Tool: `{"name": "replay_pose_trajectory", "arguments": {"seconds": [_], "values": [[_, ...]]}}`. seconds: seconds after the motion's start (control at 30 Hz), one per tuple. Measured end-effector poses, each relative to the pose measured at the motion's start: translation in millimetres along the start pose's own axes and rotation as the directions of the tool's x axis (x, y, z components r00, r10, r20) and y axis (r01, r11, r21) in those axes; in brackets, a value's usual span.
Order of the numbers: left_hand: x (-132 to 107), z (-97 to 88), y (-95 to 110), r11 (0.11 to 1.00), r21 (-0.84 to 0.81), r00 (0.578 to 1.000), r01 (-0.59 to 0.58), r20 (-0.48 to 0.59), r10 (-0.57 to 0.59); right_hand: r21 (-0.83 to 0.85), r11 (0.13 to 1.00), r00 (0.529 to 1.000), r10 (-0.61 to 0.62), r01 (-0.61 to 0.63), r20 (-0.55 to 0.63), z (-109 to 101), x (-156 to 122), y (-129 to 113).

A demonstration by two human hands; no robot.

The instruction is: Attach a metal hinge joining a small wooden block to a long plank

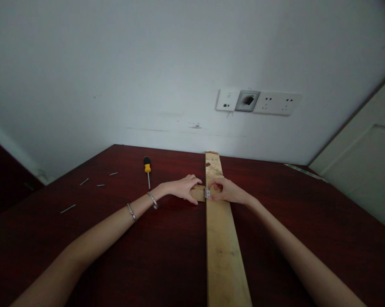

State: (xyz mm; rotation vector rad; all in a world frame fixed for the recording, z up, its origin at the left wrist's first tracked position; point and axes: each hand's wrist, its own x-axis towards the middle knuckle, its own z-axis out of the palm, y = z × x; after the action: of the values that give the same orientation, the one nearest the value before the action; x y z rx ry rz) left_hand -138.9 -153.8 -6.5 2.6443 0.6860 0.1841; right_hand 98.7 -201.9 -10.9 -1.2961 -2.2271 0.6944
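A long pale wooden plank lies lengthwise on the dark red table, running away from me toward the wall. A small wooden block sits against the plank's left edge, with a small metal hinge at the joint between them. My left hand is wrapped over the block, fingers curled around it. My right hand rests on the plank, its fingertips pinched at the hinge.
A screwdriver with a yellow and black handle lies left of my left hand. Several screws, one of them, are scattered over the table's left part. Wall sockets sit above the table. A pale door stands at the right.
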Motion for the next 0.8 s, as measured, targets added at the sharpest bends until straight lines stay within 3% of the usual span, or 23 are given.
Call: {"name": "replay_pose_trajectory", "arguments": {"seconds": [0.8], "values": [[-0.5, -4.4, -1.8, 0.999, -0.034, 0.998, 0.006, 0.055, -0.004, 0.003, 1.0, 1.0, 0.016, -0.016, 0.005, 0.0, 0.1, -0.4]]}}
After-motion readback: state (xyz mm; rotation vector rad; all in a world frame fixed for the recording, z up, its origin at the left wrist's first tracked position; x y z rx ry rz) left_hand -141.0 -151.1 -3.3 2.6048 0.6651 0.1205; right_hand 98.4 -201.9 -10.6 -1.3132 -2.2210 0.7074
